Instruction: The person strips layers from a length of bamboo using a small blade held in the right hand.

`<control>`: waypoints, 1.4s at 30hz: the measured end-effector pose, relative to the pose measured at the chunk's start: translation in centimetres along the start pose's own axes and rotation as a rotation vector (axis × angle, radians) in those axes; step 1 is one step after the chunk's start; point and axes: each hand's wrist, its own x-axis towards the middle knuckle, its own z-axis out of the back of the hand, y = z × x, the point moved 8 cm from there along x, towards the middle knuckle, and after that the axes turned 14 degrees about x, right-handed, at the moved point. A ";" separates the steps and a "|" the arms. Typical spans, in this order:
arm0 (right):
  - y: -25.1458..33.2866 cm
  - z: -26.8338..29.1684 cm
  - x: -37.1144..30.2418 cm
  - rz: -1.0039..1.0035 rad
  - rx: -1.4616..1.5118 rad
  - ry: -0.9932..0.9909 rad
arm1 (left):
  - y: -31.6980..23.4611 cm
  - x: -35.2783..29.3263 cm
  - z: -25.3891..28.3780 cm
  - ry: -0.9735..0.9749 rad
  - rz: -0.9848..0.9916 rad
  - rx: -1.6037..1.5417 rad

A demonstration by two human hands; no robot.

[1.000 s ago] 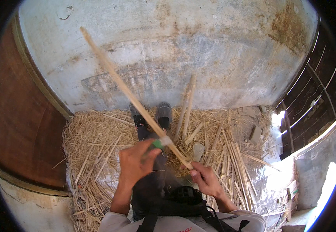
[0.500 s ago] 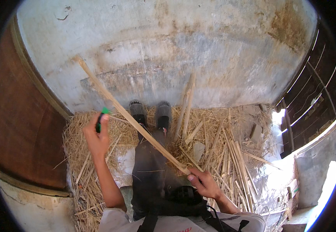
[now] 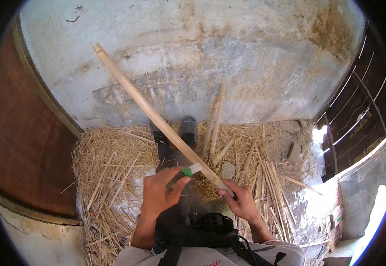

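Note:
A long pale wooden strip (image 3: 144, 104), perhaps split bamboo, slants from the upper left down to my right hand (image 3: 242, 203). That hand is closed round its lower end, thumb on top. My left hand (image 3: 161, 191) is closed on a green-and-black handled knife (image 3: 185, 173), with a short pale end pointing right. The knife's end lies close beside the lower part of the strip; whether it touches I cannot tell. The strip's far end stands out in front of the wall, above my legs and dark shoes (image 3: 187, 128).
A stained pale wall (image 3: 246, 57) rises ahead. Straw-like shavings (image 3: 108, 177) cover the floor. Two sticks (image 3: 217, 122) lean on the wall, and several thin strips (image 3: 275, 195) lie at the right. A brown panel (image 3: 33, 133) stands left, a dark slatted panel (image 3: 357, 106) right.
My left hand has swung right and toward me with the knife, from beyond the strip to near its lower end. The strip's far end has risen, and my right hand has moved slightly right.

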 end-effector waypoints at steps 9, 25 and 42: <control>2.1 -0.1 0.6 0.056 0.056 0.001 | -1.8 -1.5 -2.5 0.040 -0.110 -0.028; 2.1 -0.6 0.6 0.063 0.119 -0.018 | -1.4 -0.7 -1.9 0.007 -0.095 0.015; -2.1 -2.3 -2.5 -0.100 0.307 0.075 | 7.5 3.3 5.1 -0.297 0.264 0.084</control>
